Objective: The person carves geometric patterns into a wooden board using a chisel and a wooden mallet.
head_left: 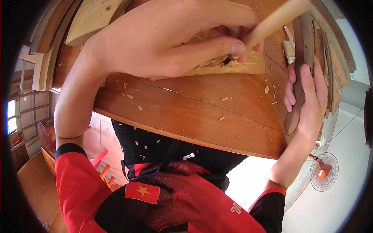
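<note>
Left hand pinches chisel on carving panel | right hand grips dark mallet at table edge | risk: chisel slips toward fingertips.

The near part of the curved brown wooden table is open; only small pale wood chips lie there. Farther in, the flat pale carved wooden panel blocks the way. To the right of the panel, a small pale-bristled brush and dark wooden strips crowd the table's edge. Left of the panel, a pale wooden block stands.
</note>
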`<state>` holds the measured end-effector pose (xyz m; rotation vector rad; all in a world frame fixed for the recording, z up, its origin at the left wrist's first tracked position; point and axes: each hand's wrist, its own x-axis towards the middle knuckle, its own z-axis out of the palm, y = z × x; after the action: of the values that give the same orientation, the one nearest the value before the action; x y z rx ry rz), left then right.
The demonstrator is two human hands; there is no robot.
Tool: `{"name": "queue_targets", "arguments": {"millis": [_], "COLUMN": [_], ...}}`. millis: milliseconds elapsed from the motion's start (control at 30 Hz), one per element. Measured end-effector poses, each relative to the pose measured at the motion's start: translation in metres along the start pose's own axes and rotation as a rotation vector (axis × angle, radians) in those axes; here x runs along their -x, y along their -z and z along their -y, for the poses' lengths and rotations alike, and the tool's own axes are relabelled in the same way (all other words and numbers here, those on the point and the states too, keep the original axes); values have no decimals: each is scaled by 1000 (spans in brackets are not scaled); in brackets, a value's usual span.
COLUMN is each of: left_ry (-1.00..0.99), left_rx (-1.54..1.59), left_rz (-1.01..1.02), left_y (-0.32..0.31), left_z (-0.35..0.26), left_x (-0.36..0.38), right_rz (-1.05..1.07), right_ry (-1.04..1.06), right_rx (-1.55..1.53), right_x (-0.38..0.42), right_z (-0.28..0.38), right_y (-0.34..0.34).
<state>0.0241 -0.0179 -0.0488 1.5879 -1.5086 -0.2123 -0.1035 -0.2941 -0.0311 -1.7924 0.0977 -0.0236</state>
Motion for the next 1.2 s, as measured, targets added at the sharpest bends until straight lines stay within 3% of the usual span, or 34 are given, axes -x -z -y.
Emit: {"name": "queue_targets", "arguments": {"millis": [200, 300, 433, 600, 733, 833, 933, 1000, 1133, 1200], "left_ry": [-47, -104, -106, 61, -11, -72, -242, -223, 103, 93], "left_rx": [114, -84, 85, 20, 68, -138, -142, -112, -171, -110], "left_rz": [-136, -69, -73, -67, -61, -46, -103, -125, -21, 11], "left_y": [-8, 0, -4, -7, -10, -5, -8, -8, -2, 1], "left_z": [0, -7, 8, -11, 2, -12, 1, 1, -29, -28], "left_x": [-1, -1, 0, -2, 1, -2, -3, -4, 1, 2], "right_rz": [40, 52, 45, 71, 80, 42, 74, 26, -127, 25], "right_ry": [-5, -3, -11, -15, -20, -35, -5, 20, 192, 304], "right_rx": [-30, -33, -9, -8, 11, 7, -1, 18, 93, 138], "right_x": [0, 0, 1, 0, -1, 1, 1, 6, 25, 26], "right_z": [-1, -2, -2, -3, -3, -1, -2, 1, 26, 37], "right_y": [-1, 0, 1, 3, 5, 2, 3, -2, -20, -1]}}
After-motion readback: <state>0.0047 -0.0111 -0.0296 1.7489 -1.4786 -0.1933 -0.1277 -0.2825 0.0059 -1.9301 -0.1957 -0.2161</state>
